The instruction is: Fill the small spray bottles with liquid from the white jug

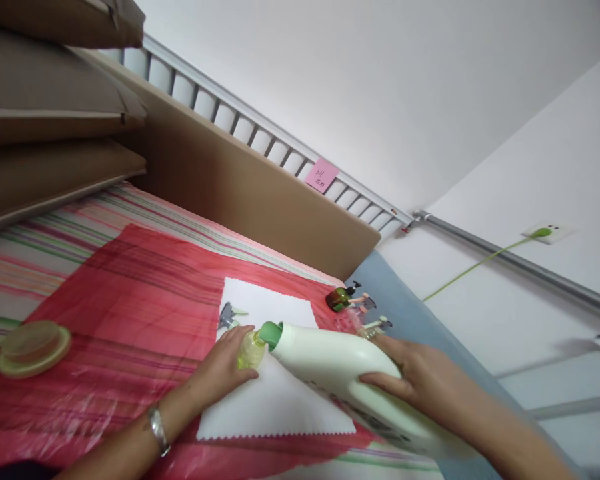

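My left hand [225, 365] is closed around a small clear yellow-green bottle [251, 353], its neck facing right. In my right hand [415, 373] is a large pale green bottle [330, 363], tilted with its mouth down toward the small one. The green spout [270, 335] of the large bottle meets the neck of the small bottle. Whether liquid is flowing cannot be made out. Beneath both lies a white cloth [280, 413] with zigzag edges. A grey and green spray head [228, 315] rests on it, just beyond my left hand.
Several pump bottles, among them a dark green one [338, 299], stand at the right behind the large bottle. A round yellowish lid or bowl [33, 348] sits on the red plastic sheet [145, 307]. Stacked brown boards [50, 100] rise at left; a tan board [240, 180] borders the back.
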Available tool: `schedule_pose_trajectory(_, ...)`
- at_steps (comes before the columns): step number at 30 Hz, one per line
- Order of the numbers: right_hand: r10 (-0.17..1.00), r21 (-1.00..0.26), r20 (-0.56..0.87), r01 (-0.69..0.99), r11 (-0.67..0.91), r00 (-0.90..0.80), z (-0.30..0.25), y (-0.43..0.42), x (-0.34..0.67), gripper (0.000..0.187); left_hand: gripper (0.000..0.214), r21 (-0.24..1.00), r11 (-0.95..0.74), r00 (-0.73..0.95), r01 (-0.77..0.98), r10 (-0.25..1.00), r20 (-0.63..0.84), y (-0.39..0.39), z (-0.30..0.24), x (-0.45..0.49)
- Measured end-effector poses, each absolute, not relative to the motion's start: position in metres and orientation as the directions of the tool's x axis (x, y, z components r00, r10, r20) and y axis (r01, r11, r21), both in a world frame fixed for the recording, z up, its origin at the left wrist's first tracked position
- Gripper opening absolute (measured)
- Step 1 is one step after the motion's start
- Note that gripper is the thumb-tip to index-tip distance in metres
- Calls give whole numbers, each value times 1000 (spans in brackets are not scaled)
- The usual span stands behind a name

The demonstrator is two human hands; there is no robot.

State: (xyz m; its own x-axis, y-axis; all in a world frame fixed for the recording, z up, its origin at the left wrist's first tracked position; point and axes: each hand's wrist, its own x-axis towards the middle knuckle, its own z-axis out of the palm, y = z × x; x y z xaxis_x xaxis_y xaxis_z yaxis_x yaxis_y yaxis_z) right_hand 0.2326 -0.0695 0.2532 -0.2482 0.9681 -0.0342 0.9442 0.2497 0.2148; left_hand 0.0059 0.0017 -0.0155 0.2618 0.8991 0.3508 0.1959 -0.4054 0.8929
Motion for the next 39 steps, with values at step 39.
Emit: schedule_pose_trajectory(39, 984, -580, 173, 803, 135, -41, 27, 39, 172, 24, 62, 979, -195, -28, 61, 980, 197, 30, 32, -56)
